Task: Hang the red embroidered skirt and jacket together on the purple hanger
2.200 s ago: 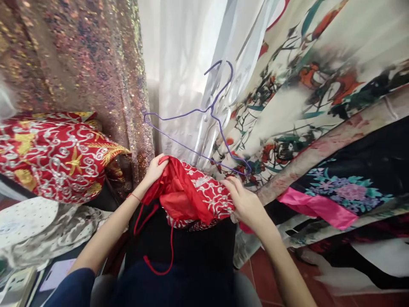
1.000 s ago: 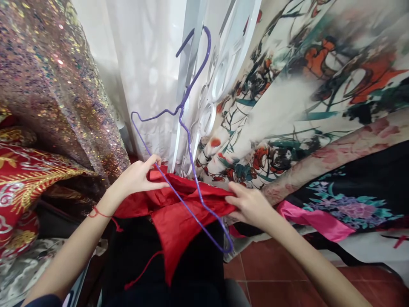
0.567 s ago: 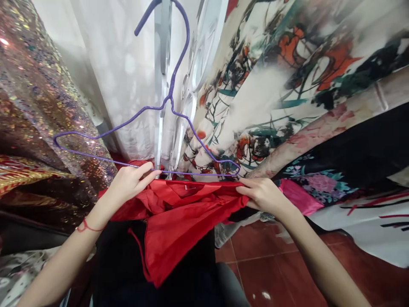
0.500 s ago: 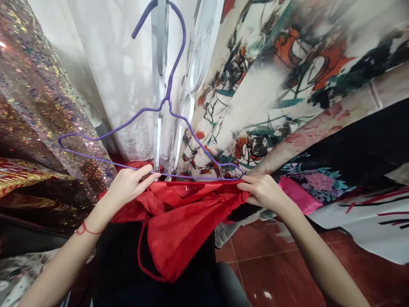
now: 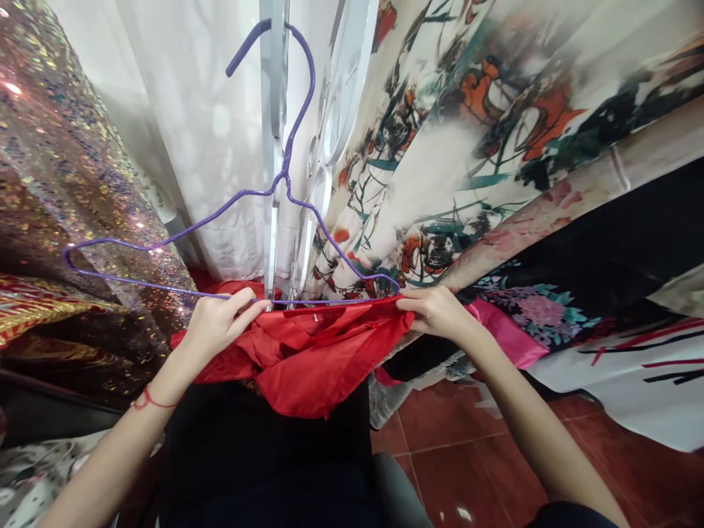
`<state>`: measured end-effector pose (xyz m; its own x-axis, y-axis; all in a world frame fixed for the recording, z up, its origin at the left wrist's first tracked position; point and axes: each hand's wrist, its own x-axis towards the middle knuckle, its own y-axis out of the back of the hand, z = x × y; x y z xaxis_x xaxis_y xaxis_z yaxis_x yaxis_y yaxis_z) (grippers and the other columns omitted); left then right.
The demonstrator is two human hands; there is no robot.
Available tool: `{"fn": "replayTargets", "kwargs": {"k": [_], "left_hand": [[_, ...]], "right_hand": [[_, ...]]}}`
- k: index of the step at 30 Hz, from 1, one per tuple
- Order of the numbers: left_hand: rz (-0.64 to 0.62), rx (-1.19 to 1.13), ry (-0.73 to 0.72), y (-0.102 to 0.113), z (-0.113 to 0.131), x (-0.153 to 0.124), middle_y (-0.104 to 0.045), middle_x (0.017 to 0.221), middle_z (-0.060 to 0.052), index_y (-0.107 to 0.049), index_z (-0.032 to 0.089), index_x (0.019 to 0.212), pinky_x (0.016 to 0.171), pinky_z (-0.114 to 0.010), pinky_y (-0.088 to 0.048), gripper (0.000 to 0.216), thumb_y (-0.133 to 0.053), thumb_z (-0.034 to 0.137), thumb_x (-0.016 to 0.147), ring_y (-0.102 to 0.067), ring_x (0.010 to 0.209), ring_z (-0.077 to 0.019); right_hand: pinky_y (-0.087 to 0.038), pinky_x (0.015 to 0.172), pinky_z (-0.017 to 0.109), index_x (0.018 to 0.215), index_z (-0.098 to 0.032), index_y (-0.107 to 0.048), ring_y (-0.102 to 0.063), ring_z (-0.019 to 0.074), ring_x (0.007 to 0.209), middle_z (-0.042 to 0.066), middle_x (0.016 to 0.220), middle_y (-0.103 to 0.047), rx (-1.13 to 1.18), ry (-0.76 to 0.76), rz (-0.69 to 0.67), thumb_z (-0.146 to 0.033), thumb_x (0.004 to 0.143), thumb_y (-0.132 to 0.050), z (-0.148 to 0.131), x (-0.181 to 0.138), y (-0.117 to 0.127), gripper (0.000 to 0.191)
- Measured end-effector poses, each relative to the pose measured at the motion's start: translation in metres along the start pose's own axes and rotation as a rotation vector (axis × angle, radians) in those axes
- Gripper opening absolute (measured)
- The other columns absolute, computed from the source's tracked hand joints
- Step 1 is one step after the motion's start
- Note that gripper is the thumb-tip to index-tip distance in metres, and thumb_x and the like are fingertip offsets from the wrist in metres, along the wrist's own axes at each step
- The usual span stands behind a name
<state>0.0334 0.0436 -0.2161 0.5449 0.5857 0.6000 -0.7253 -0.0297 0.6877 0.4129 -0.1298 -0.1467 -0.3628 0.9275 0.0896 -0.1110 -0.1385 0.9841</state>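
A purple wire hanger (image 5: pixel 285 174) is in front of me, its hook curving around a white metal bar (image 5: pixel 273 117). Below its bottom wire a red satin garment (image 5: pixel 313 367) is stretched sideways, with a small pale label inside the top edge. My left hand (image 5: pixel 223 319) pinches the garment's top edge together with the hanger's bottom wire, left of centre. At the hanger's right end, my right hand (image 5: pixel 434 312) has the other end of that edge between thumb and fingers. The garment's lower part droops in folds over my dark clothing.
Sequined cloth (image 5: pixel 82 147) hangs on the left, white fabric (image 5: pixel 181 110) behind the hanger. To the right hang a flower-printed cream cloth (image 5: pixel 429 154) and a black floral garment (image 5: pixel 616 249). Red floor tiles (image 5: pixel 467 462) show at the lower right.
The hanger's lower part has swung left, and my right hand has moved left and slightly up with the cloth. The garment's hanging point has risen, and its looped strap has gone out of sight.
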Motion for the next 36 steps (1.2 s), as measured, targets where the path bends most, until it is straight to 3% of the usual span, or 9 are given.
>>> {"fn": "replayTargets", "kwargs": {"k": [4,10,16,20,23,27,32,36], "left_hand": [[0.011,0.009,0.033,-0.004,-0.004,-0.004,-0.047,0.049,0.003,-0.057,0.021,0.067,0.051,-0.025,-0.026,0.047,-0.051,0.057,0.096,-0.043,0.044,-0.0106],[0.036,-0.006,0.054,-0.006,-0.008,-0.01,-0.046,0.048,0.004,-0.058,0.021,0.069,0.05,-0.024,-0.027,0.048,-0.049,0.059,0.097,-0.042,0.042,-0.0104],[0.008,0.024,0.034,0.001,-0.005,-0.012,-0.046,0.048,0.003,-0.059,0.021,0.068,0.051,-0.025,-0.025,0.05,-0.048,0.059,0.098,-0.04,0.042,-0.011],[-0.021,0.068,0.024,0.008,0.002,-0.009,-0.042,0.047,0.002,-0.056,0.021,0.064,0.052,-0.025,-0.021,0.051,-0.048,0.06,0.097,-0.04,0.043,-0.012],[-0.029,0.105,0.042,0.012,0.006,-0.006,-0.041,0.047,0.002,-0.056,0.022,0.065,0.053,-0.025,-0.021,0.052,-0.047,0.062,0.097,-0.04,0.044,-0.0127],[-0.027,0.162,0.008,0.013,0.005,-0.006,-0.041,0.045,0.001,-0.056,0.021,0.065,0.052,-0.025,-0.021,0.058,-0.04,0.065,0.099,-0.041,0.043,-0.013],[-0.025,0.282,-0.025,0.006,0.009,-0.01,-0.048,0.045,0.0,-0.063,0.021,0.069,0.05,-0.025,-0.02,0.063,-0.032,0.065,0.102,-0.045,0.042,-0.0129],[0.017,0.29,-0.073,-0.007,0.024,-0.013,-0.054,0.045,0.0,-0.065,0.02,0.071,0.049,-0.025,-0.021,0.061,-0.032,0.058,0.105,-0.048,0.041,-0.0121]], "right_hand": [[-0.019,0.057,0.027,0.078,-0.02,-0.064,-0.048,0.0122,0.063,0.001,0.074,-0.061,-0.054,-0.006,-0.053,-0.015,0.079,-0.058,-0.003,0.003,0.0,0.007],[-0.024,0.059,0.026,0.083,-0.02,-0.072,-0.056,0.014,0.066,0.004,0.079,-0.07,-0.126,-0.045,-0.121,-0.009,0.074,-0.059,-0.011,0.01,0.001,0.019],[-0.025,0.057,0.025,0.085,-0.02,-0.074,-0.059,0.0141,0.066,0.005,0.079,-0.072,-0.091,-0.034,-0.077,-0.012,0.077,-0.058,-0.009,0.012,0.0,0.02],[-0.028,0.056,0.024,0.088,-0.021,-0.072,-0.058,0.013,0.062,0.003,0.077,-0.07,0.043,-0.003,0.054,-0.022,0.091,-0.056,0.0,0.003,0.003,0.017],[-0.032,0.056,0.023,0.074,-0.02,-0.064,-0.054,0.0126,0.057,0.002,0.068,-0.061,0.139,-0.01,0.172,-0.042,0.102,-0.047,0.005,-0.004,0.006,0.039],[-0.033,0.054,0.023,0.071,-0.02,-0.058,-0.051,0.0123,0.056,0.002,0.067,-0.056,0.145,-0.013,0.287,-0.058,0.103,-0.037,0.004,0.001,0.014,0.054],[-0.035,0.052,0.022,0.068,-0.02,-0.058,-0.048,0.0104,0.053,-0.001,0.062,-0.052,0.152,0.109,0.489,-0.05,0.102,-0.049,-0.009,0.034,0.035,0.047],[-0.037,0.052,0.024,0.063,-0.02,-0.056,-0.048,0.0109,0.051,-0.002,0.058,-0.054,0.215,0.129,0.778,-0.04,0.096,-0.065,-0.027,0.065,0.051,0.039]]}}
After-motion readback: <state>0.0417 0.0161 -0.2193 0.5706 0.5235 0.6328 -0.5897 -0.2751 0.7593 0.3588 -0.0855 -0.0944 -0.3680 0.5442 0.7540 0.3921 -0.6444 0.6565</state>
